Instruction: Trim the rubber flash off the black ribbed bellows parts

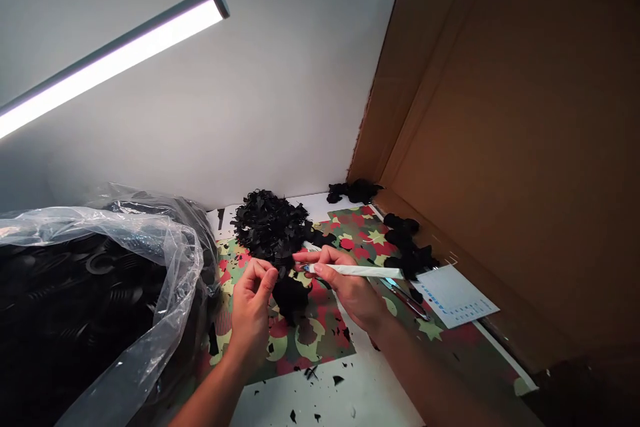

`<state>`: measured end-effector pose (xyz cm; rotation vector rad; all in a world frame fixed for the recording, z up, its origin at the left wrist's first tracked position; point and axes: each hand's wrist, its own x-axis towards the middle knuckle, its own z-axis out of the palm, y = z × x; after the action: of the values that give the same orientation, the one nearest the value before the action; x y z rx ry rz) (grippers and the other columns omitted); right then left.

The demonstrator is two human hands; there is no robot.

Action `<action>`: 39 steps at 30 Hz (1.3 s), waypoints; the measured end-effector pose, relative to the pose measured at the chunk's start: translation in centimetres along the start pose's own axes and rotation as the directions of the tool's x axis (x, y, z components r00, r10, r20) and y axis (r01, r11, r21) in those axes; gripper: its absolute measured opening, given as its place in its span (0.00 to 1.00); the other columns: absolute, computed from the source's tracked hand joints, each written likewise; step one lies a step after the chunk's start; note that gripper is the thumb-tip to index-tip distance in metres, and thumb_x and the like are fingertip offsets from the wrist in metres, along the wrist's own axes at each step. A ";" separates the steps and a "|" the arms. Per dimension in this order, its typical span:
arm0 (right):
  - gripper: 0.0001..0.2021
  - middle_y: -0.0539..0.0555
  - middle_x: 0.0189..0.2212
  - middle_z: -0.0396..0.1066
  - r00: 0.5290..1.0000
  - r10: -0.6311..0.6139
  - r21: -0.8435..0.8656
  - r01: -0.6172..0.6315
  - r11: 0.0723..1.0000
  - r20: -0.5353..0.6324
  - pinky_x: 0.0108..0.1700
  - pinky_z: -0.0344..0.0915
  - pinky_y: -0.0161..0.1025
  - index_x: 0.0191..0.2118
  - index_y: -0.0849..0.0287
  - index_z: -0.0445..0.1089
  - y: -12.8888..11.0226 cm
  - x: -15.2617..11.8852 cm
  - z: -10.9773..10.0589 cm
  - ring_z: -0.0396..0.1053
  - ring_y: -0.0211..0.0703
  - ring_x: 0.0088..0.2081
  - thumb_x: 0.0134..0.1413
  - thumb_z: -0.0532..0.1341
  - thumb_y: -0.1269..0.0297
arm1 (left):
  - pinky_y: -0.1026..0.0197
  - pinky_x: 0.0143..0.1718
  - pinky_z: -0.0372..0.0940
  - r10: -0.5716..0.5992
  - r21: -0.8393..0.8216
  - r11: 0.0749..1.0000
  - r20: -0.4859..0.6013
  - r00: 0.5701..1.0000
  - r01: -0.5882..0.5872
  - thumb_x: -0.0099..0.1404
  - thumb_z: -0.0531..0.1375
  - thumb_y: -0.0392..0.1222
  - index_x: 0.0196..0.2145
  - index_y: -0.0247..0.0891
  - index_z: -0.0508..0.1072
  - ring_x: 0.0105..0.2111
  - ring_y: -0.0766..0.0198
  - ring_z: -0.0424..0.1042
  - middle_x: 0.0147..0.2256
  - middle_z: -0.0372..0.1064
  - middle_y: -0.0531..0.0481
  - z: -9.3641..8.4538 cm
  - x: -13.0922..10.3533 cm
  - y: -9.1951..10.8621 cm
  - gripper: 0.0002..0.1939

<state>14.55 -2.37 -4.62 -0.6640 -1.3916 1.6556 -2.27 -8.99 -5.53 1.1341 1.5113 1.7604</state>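
My left hand [254, 297] is closed in a pinch, its fingertips at a small black piece [284, 265] whose outline merges with the dark heap behind. My right hand [347, 283] grips a slim white-handled craft knife [367, 271]. The tool's tip end points left toward the black piece, close to my left fingertips; the blade itself is too small to make out. Just below the hands lies a dark clump [291, 300] on a camouflage-patterned sheet [325, 337]. Behind them rises a heap of black trimmings [270, 223].
A clear plastic bag [183, 260] full of black ring-like parts [95, 267] stands at left. To the right are a printed white card [457, 297], tweezers-like metal tools [407, 297], black clusters [407, 243] and a cardboard wall [500, 147]. A tube light [120, 47] hangs above.
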 end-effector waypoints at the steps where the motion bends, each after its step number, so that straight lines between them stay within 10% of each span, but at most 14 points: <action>1: 0.19 0.60 0.52 0.79 0.999 -0.026 -0.029 0.027 0.999 0.022 0.56 0.69 0.56 0.27 0.54 0.65 0.1 -0.1 0.1 0.76 0.56 0.52 0.56 0.67 0.46 | 0.67 0.27 0.61 -0.035 -0.040 0.999 -0.018 0.999 0.035 0.61 0.69 0.57 0.22 0.39 0.63 0.25 0.68 0.61 0.27 0.63 0.54 0.1 0.0 0.0 0.24; 8: 0.17 0.60 0.55 0.77 0.982 -0.145 -0.026 0.149 0.988 0.122 0.59 0.66 0.59 0.29 0.55 0.65 1.3 -0.5 0.3 0.75 0.57 0.54 0.61 0.65 0.49 | 0.69 0.27 0.63 -0.228 -0.341 0.917 -0.019 0.973 0.208 0.44 0.79 0.43 0.48 0.43 0.70 0.25 0.71 0.68 0.29 0.66 0.60 0.3 0.4 1.0 0.35; 12: 0.14 0.60 0.53 0.78 0.982 -0.153 -0.164 0.171 0.972 0.114 0.57 0.66 0.57 0.29 0.55 0.65 0.9 -0.7 0.1 0.74 0.56 0.53 0.63 0.63 0.54 | 0.64 0.29 0.68 -0.264 -0.241 0.928 0.111 0.958 0.284 0.47 0.77 0.45 0.47 0.38 0.75 0.27 0.64 0.73 0.30 0.72 0.53 -0.1 0.2 1.3 0.30; 16: 0.13 0.59 0.51 0.79 0.984 -0.176 -0.289 0.178 0.941 0.035 0.50 0.68 0.51 0.29 0.54 0.65 0.4 -1.0 0.6 0.75 0.54 0.48 0.63 0.61 0.55 | 0.62 0.29 0.68 0.050 0.059 0.997 0.059 0.997 -0.053 0.55 0.72 0.40 0.42 0.40 0.79 0.28 0.63 0.72 0.30 0.73 0.52 -0.4 -0.1 1.0 0.16; 20: 0.15 0.59 0.53 0.78 0.991 -0.133 -0.297 0.127 0.946 0.001 0.42 0.69 0.47 0.29 0.54 0.63 0.2 -1.2 1.5 0.75 0.48 0.38 0.63 0.60 0.52 | 0.57 0.43 0.74 0.436 0.365 0.811 0.145 0.888 -0.458 0.62 0.63 0.30 0.51 0.47 0.78 0.39 0.58 0.78 0.41 0.78 0.47 -0.4 -0.5 0.4 0.21; 31: 0.13 0.57 0.46 0.80 0.978 -0.183 -0.341 0.139 0.930 -0.100 0.43 0.71 0.45 0.31 0.54 0.67 0.4 -1.0 1.9 0.76 0.50 0.43 0.63 0.61 0.53 | 0.55 0.49 0.74 0.611 0.424 0.623 0.261 0.747 -0.658 0.66 0.64 0.31 0.64 0.48 0.66 0.45 0.55 0.80 0.48 0.80 0.45 0.0 -1.5 0.8 0.31; 34: 0.12 0.56 0.44 0.80 0.968 -0.221 -0.360 0.164 0.918 -0.123 0.40 0.71 0.43 0.31 0.54 0.68 0.5 -1.2 2.0 0.75 0.47 0.37 0.64 0.59 0.55 | 0.56 0.47 0.72 0.511 0.335 0.786 0.122 0.851 -0.520 0.64 0.67 0.35 0.61 0.47 0.68 0.44 0.57 0.79 0.45 0.78 0.46 0.1 -1.5 1.0 0.29; 37: 0.10 0.55 0.45 0.80 0.952 -0.280 -0.413 0.207 0.887 -0.122 0.38 0.71 0.43 0.33 0.53 0.70 0.7 -1.4 2.0 0.74 0.44 0.33 0.66 0.58 0.57 | 0.60 0.39 0.71 0.153 0.095 0.985 -0.056 0.987 -0.147 0.60 0.71 0.45 0.58 0.43 0.69 0.37 0.61 0.76 0.37 0.74 0.51 0.2 -0.8 1.3 0.29; 39: 0.09 0.55 0.45 0.80 0.945 -0.317 -0.464 0.246 0.851 -0.079 0.40 0.72 0.44 0.35 0.53 0.71 0.7 -1.4 2.1 0.76 0.46 0.36 0.66 0.58 0.58 | 0.64 0.31 0.66 -0.115 -0.089 0.990 -0.025 0.993 0.113 0.55 0.74 0.50 0.56 0.40 0.71 0.29 0.64 0.72 0.29 0.71 0.55 0.0 -0.1 1.5 0.34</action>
<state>13.36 -4.67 -5.01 -0.7826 -1.6848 1.0317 -1.99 -9.39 -4.07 0.9631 1.4721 1.7549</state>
